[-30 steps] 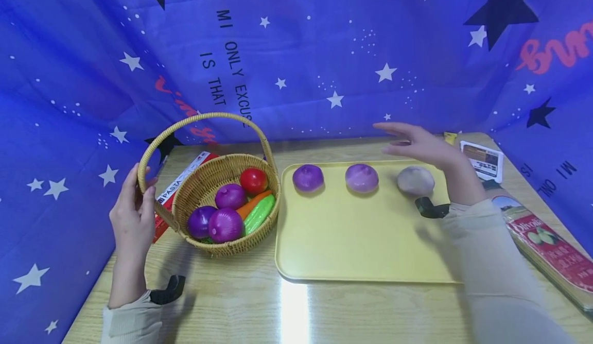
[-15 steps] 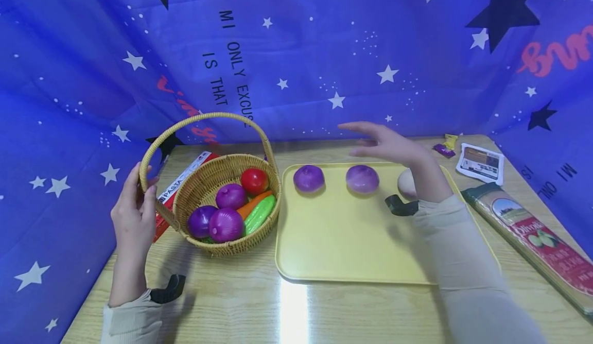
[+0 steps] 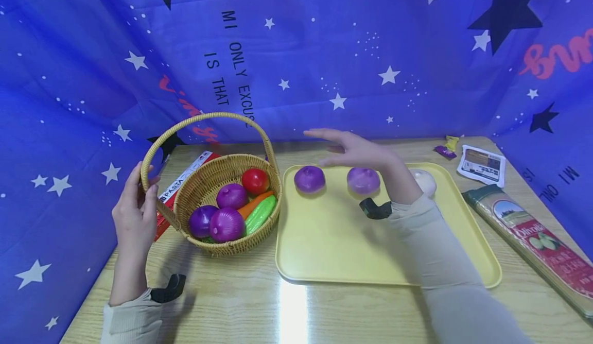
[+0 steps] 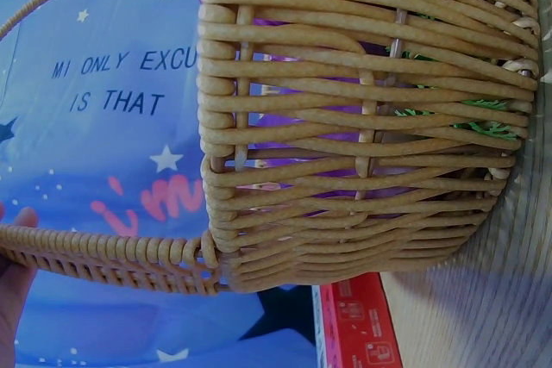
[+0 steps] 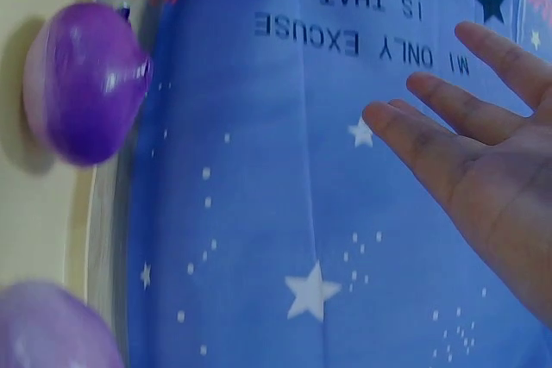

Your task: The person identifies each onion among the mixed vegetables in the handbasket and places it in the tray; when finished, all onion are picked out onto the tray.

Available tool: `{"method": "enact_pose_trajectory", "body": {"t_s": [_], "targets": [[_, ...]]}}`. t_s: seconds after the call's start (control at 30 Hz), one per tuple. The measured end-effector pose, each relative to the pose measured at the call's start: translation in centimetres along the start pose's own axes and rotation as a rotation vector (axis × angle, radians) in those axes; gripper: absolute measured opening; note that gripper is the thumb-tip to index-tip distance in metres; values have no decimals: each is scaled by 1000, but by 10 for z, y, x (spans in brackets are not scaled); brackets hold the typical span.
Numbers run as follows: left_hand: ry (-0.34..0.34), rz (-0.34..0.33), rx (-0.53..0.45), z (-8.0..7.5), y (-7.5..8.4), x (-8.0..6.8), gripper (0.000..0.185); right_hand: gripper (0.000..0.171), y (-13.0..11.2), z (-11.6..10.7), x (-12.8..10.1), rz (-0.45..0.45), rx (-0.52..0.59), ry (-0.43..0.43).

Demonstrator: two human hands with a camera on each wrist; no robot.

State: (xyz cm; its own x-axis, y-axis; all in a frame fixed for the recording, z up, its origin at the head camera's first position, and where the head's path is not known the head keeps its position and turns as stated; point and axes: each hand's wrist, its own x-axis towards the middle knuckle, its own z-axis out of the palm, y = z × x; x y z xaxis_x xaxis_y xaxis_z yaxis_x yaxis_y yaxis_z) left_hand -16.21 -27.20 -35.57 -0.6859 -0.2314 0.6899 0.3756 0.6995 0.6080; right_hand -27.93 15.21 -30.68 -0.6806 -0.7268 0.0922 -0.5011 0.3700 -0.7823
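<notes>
- left hand (image 3: pixel 134 215) at left side of wicker basket (image 3: pixel 222 241), fingers wrapped on the handle (image 3: pixel 153 148) near its left base; left wrist view shows fingertips (image 4: pixel 13 247) on the handle hoop.
- basket on table (image 3: pixel 231 292), left of yellow tray (image 3: pixel 333 261), nearly touching its left rim.
- inside basket: three purple onions (image 3: pixel 226 224), red tomato (image 3: pixel 255 181), carrot (image 3: pixel 252 204), cucumber (image 3: pixel 260 213).
- right hand (image 3: pixel 356 151) flat, fingers straight, holding nothing, hovering above far edge of tray, fingertips pointing left toward basket.
- three onions on tray in a row along far side: dark purple onion (image 3: pixel 309 178) leftmost, lighter purple onion (image 3: pixel 363 180) just below the palm, pale onion (image 3: pixel 423 182) right, partly hidden by forearm.
- key relation: basket onions lie left and nearer of right hand, across tray's left rim; right hand free, left hand occupied with handle though closer.
- onions round, no long axis to speak of.
- pasta box (image 3: pixel 182 182) behind basket, olive packet (image 3: pixel 537 241) and small packets (image 3: pixel 482 165) at far right.
</notes>
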Motion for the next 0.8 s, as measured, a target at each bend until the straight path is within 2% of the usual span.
{"method": "enact_pose_trajectory", "body": {"t_s": [0.27,0.4,0.6,0.8], "targets": [[-2,13,16,1,0,0,50,76,-14,19,21,-86,-15,-101],[-4,12,17,1,2,1,49,76,-22,27,30,-88,-40,-132],[3,20,13,1,2,0,48,72,-41,38,46,-95,-133,-157],[3,13,10,0,2,0,49,72,-65,47,68,-137,-249,-205]]}}
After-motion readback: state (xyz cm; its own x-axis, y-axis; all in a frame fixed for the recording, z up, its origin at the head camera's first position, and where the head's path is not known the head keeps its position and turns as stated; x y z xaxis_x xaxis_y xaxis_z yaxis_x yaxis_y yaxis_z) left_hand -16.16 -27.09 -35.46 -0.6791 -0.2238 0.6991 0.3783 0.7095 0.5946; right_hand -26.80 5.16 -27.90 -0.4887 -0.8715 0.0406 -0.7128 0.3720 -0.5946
